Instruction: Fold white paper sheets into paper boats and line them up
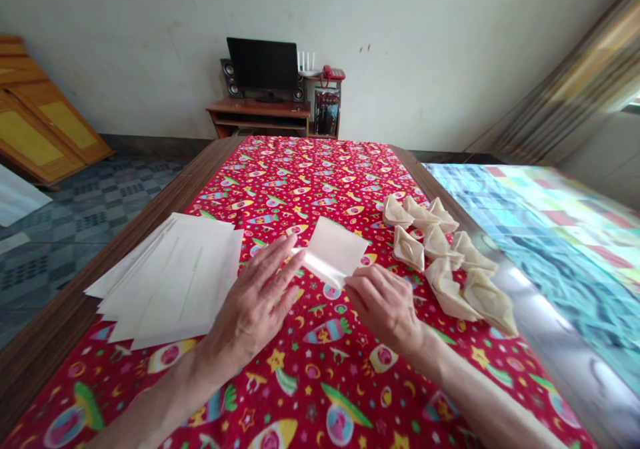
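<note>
A square of pale paper point(338, 243) lies in front of me, its near edge folded up into a narrow strip that catches the light. My left hand point(257, 292) is at the left end of this strip, fingers stretched out and slightly apart; its fingertips touch or nearly touch the paper. At the right end, the curled fingers of my right hand point(383, 300) grip the folded edge. To the left lies a loose stack of white paper sheets point(175, 275). Several folded paper ingots point(443, 255), boat-shaped and cream-coloured, stand grouped on the right.
A red patterned cloth point(325, 382) covers the dark wooden table point(187, 185). Beyond it, a monitor point(263, 65) and speakers stand on a low desk point(260, 109), with a red telephone point(333, 74) beside them. A bed with a blue checked cover point(530, 229) adjoins the right side.
</note>
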`<state>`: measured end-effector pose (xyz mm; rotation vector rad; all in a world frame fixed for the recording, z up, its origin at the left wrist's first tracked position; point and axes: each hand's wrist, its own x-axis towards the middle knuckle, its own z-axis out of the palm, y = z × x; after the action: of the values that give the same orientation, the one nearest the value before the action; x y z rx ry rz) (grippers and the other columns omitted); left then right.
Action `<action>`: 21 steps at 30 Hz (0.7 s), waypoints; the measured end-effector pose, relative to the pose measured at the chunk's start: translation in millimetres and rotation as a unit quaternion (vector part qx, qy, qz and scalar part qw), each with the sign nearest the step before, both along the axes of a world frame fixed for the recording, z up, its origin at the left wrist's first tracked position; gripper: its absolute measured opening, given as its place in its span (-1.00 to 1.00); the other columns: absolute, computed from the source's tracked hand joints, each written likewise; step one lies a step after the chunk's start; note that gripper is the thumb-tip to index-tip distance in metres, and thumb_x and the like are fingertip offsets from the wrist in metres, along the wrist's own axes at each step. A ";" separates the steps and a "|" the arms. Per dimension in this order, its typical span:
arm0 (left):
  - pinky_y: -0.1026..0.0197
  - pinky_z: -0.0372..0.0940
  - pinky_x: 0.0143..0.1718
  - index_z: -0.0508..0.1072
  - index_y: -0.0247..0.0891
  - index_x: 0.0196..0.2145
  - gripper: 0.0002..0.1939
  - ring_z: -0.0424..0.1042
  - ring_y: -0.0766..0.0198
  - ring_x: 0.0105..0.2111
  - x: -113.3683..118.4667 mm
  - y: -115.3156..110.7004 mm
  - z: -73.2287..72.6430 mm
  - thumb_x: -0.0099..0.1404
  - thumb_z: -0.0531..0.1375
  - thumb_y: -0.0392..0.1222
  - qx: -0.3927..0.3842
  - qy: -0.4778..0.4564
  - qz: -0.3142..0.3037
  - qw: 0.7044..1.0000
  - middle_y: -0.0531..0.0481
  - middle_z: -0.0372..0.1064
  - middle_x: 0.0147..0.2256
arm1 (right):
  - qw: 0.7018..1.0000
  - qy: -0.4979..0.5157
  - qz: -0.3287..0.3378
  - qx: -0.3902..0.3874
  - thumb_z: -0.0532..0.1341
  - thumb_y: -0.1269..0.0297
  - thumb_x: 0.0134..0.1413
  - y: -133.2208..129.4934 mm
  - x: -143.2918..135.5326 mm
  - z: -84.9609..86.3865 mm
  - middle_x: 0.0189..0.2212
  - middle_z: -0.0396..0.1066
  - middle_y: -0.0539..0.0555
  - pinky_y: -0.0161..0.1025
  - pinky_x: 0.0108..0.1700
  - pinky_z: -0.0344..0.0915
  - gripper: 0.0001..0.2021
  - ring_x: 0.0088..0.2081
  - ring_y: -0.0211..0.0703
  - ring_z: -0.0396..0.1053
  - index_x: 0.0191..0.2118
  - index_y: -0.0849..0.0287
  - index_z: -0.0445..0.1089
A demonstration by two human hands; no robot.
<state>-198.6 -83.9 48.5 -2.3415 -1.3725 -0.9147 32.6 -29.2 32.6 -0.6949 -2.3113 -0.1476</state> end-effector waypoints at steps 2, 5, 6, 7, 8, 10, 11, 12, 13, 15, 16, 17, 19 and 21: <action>-0.05 0.16 0.15 0.14 -0.23 0.19 -0.46 0.10 0.04 0.19 6.9 -0.1 -7.0 0.28 0.14 -0.34 -0.025 0.025 -0.025 0.999 -0.17 0.12 0.18 | 0.998 -0.065 0.013 0.000 0.07 0.45 0.19 -5.7 -3.1 -14.4 -0.45 0.34 0.04 -0.28 -0.38 0.12 -0.86 -0.42 -0.24 0.22 -0.36 0.21 0.33; 0.03 0.26 0.04 0.37 -0.26 -0.03 -0.72 0.29 0.12 0.01 14.4 -0.1 -24.0 0.29 0.13 -0.32 -0.071 0.018 -0.063 0.995 -0.10 0.35 -0.02 | 0.993 -0.111 0.030 -0.018 0.01 0.43 0.23 -11.1 -5.8 -29.3 -0.49 0.29 0.03 -0.27 -0.43 0.06 -0.77 -0.46 -0.23 0.16 -0.43 0.21 0.31; 0.08 0.29 -0.02 0.40 -0.27 -0.11 -0.79 0.34 0.16 -0.08 15.9 -0.4 -29.7 0.29 0.12 -0.32 -0.089 0.006 -0.072 0.993 -0.07 0.40 -0.12 | 0.992 -0.120 0.039 -0.028 0.00 0.42 0.24 -12.1 -5.8 -31.4 -0.49 0.29 0.03 -0.27 -0.43 0.05 -0.75 -0.46 -0.23 0.16 -0.44 0.21 0.31; 0.12 0.31 -0.08 0.42 -0.27 -0.17 -0.85 0.36 0.20 -0.16 16.9 -0.7 -34.9 0.30 0.11 -0.33 -0.107 -0.007 -0.078 0.991 -0.04 0.42 -0.20 | 0.990 -0.128 0.047 -0.041 -0.01 0.42 0.25 -12.9 -5.6 -32.5 -0.49 0.29 0.03 -0.27 -0.43 0.05 -0.74 -0.46 -0.23 0.16 -0.44 0.20 0.31; 0.15 0.32 -0.13 0.43 -0.27 -0.23 -0.87 0.37 0.23 -0.21 17.4 -1.0 -39.5 0.31 0.10 -0.33 -0.125 -0.021 -0.082 0.988 -0.02 0.42 -0.26 | 0.988 -0.131 0.051 -0.057 -0.01 0.41 0.26 -13.3 -5.1 -32.8 -0.48 0.30 0.03 -0.27 -0.42 0.06 -0.75 -0.45 -0.23 0.17 -0.42 0.20 0.32; 0.21 0.32 -0.20 0.44 -0.26 -0.29 -0.88 0.38 0.27 -0.28 17.2 -1.1 -47.2 0.32 0.09 -0.32 -0.155 -0.052 -0.086 0.983 0.01 0.41 -0.33 | 0.986 -0.122 0.047 -0.100 0.00 0.39 0.26 -13.3 -4.1 -33.1 -0.46 0.32 0.03 -0.30 -0.41 0.08 -0.76 -0.43 -0.24 0.21 -0.39 0.20 0.35; 0.23 0.32 -0.21 0.44 -0.25 -0.31 -0.88 0.38 0.28 -0.29 16.8 -0.6 -50.4 0.32 0.10 -0.32 -0.166 -0.070 -0.087 0.980 0.02 0.41 -0.34 | 0.985 -0.107 0.041 -0.126 0.02 0.38 0.26 -12.8 -3.6 -33.6 -0.45 0.33 0.03 -0.31 -0.40 0.09 -0.77 -0.42 -0.25 0.24 -0.38 0.19 0.36; 0.25 0.31 -0.23 0.44 -0.24 -0.32 -0.89 0.38 0.29 -0.30 16.2 0.2 -53.2 0.32 0.11 -0.31 -0.174 -0.089 -0.085 0.977 0.03 0.41 -0.35 | 0.984 -0.088 0.033 -0.154 0.03 0.36 0.26 -12.1 -3.2 -34.4 -0.44 0.34 0.03 -0.33 -0.40 0.11 -0.78 -0.42 -0.27 0.26 -0.36 0.19 0.38; 0.27 0.30 -0.24 0.44 -0.24 -0.33 -0.90 0.38 0.30 -0.31 15.8 1.5 -55.8 0.31 0.12 -0.31 -0.183 -0.108 -0.081 0.974 0.03 0.40 -0.35 | 0.980 -0.067 0.024 -0.184 0.04 0.33 0.26 -11.3 -2.9 -35.5 -0.44 0.35 0.03 -0.35 -0.39 0.13 -0.79 -0.41 -0.28 0.28 -0.34 0.18 0.39; 0.31 0.29 -0.28 0.43 -0.24 -0.37 -0.90 0.37 0.34 -0.35 15.4 4.5 -59.5 0.30 0.13 -0.30 -0.206 -0.142 -0.066 0.966 0.04 0.38 -0.38 | 0.970 -0.028 0.002 -0.240 0.07 0.28 0.25 -9.4 -2.5 -37.7 -0.44 0.36 0.02 -0.38 -0.39 0.16 -0.79 -0.43 -0.31 0.30 -0.33 0.17 0.41; 0.33 0.27 -0.31 0.41 -0.25 -0.40 -0.89 0.37 0.35 -0.37 15.7 6.1 -60.5 0.30 0.13 -0.29 -0.219 -0.155 -0.054 0.962 0.04 0.36 -0.38 | 0.965 -0.013 -0.011 -0.261 0.08 0.27 0.24 -8.7 -2.3 -38.5 -0.45 0.36 0.02 -0.39 -0.40 0.17 -0.79 -0.45 -0.32 0.30 -0.33 0.17 0.42; 0.34 0.26 -0.35 0.39 -0.26 -0.43 -0.87 0.35 0.37 -0.40 16.2 7.5 -60.8 0.29 0.14 -0.29 -0.230 -0.164 -0.038 0.959 0.05 0.34 -0.39 | 0.961 -0.001 -0.021 -0.276 0.09 0.26 0.24 -8.2 -2.1 -38.8 -0.46 0.36 0.01 -0.39 -0.40 0.18 -0.80 -0.46 -0.32 0.30 -0.34 0.17 0.42; 0.35 0.21 -0.41 0.34 -0.27 -0.49 -0.83 0.31 0.40 -0.45 18.1 10.0 -59.8 0.28 0.15 -0.28 -0.246 -0.172 0.000 0.954 0.05 0.29 -0.39 | 0.957 0.017 -0.035 -0.287 0.10 0.27 0.22 -8.2 -1.2 -38.0 -0.48 0.36 0.01 -0.39 -0.41 0.19 -0.81 -0.48 -0.32 0.30 -0.35 0.17 0.40; 0.35 0.17 -0.46 0.28 -0.27 -0.52 -0.79 0.27 0.42 -0.49 20.1 11.9 -57.6 0.26 0.15 -0.28 -0.253 -0.169 0.034 0.952 0.06 0.24 -0.39 | 0.959 0.024 -0.037 -0.279 0.10 0.29 0.22 -9.7 0.1 -36.0 -0.48 0.36 0.01 -0.39 -0.40 0.20 -0.84 -0.47 -0.32 0.30 -0.34 0.18 0.38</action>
<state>-178.5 -72.0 -9.1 -2.5507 -2.0182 -1.0855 32.7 -38.9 -3.4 -1.0472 -2.2876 0.5031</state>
